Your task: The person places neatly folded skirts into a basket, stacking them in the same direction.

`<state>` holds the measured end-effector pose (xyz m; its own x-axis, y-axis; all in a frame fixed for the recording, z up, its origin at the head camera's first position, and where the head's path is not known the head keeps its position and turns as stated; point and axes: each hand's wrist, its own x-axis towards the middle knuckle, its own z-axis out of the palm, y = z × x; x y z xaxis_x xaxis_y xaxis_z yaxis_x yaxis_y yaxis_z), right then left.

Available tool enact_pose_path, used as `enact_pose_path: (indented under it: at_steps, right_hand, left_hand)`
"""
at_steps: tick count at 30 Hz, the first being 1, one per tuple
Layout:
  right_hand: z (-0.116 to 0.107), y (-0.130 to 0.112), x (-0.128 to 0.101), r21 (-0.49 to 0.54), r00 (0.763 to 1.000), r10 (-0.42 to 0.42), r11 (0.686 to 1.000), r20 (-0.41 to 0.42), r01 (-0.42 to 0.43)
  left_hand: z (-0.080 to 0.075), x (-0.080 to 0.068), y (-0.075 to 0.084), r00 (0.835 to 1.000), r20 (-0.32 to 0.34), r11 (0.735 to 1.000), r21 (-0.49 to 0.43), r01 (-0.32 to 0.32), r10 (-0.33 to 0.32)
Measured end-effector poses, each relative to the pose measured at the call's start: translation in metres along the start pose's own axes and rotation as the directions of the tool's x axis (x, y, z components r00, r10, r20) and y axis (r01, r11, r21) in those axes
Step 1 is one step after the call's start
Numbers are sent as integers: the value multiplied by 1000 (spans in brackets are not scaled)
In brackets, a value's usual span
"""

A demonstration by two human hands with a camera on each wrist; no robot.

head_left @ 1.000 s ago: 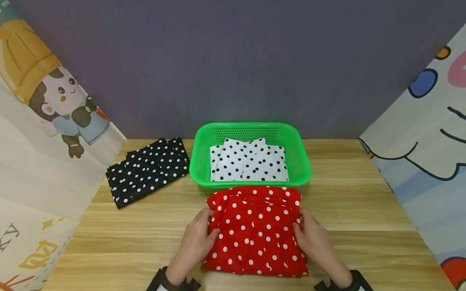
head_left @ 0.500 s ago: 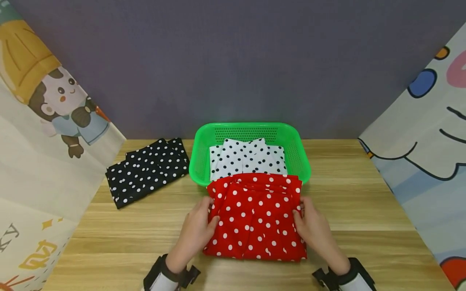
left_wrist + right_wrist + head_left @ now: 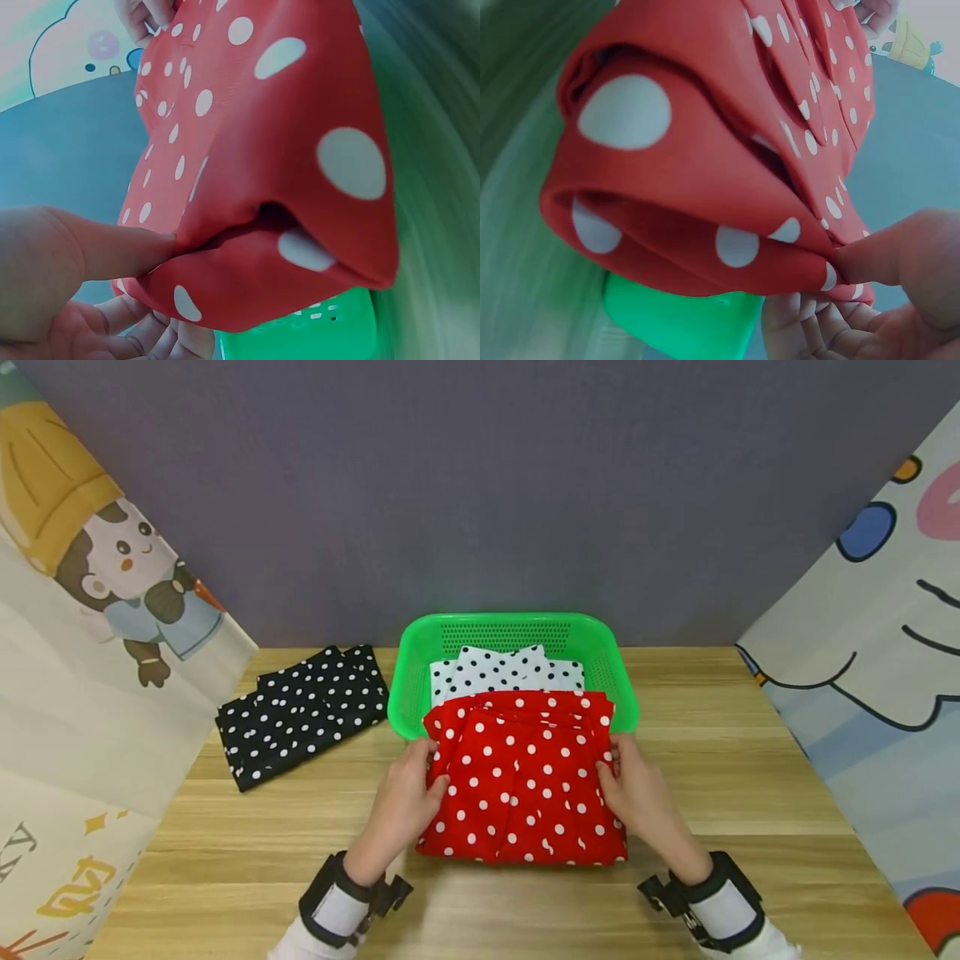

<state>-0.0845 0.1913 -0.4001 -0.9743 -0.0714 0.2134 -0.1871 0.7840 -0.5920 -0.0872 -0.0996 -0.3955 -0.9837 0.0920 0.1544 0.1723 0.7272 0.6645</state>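
Observation:
A folded red cloth with white dots is held between both hands, its far edge over the front of a green basket. My left hand pinches its left side, thumb on top and fingers beneath, as the left wrist view shows. On the opposite side my right hand pinches the folded layers the same way. Inside the basket lies a folded white cloth with black dots, its front part hidden by the red one. In both wrist views the basket shows below the red cloth.
Left of the basket, a folded black cloth with white dots lies on the wooden table. A dark grey panel stands behind. Printed cartoon sheets flank the table on both sides.
Both hands have moved forward, away from the body, carrying the red cloth from in front of the basket to over its front rim. The white and black cloths stay put.

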Motion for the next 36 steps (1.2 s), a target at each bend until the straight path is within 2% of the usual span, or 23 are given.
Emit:
enact_pose_path:
  at_steps: [9, 16, 24, 36]
  right_hand:
    - [-9, -6, 27, 0, 1000, -16, 1000, 13, 16]
    - [-14, -6, 44, -7, 1000, -13, 1000, 22, 14]
    - [-18, -3, 63, -39, 999, -32, 999, -8, 31]
    - [-23, -3, 90, -59, 1000, -18, 998, 20, 19]
  left_hand:
    - [-8, 24, 6, 999, -31, 1000, -18, -24, 23]
    - [-12, 42, 7, 1000, -27, 1000, -24, -6, 5]
    - [-15, 62, 12, 998, -48, 999, -5, -45, 45]
    - [-18, 88, 13, 999, -26, 1000, 11, -24, 24]
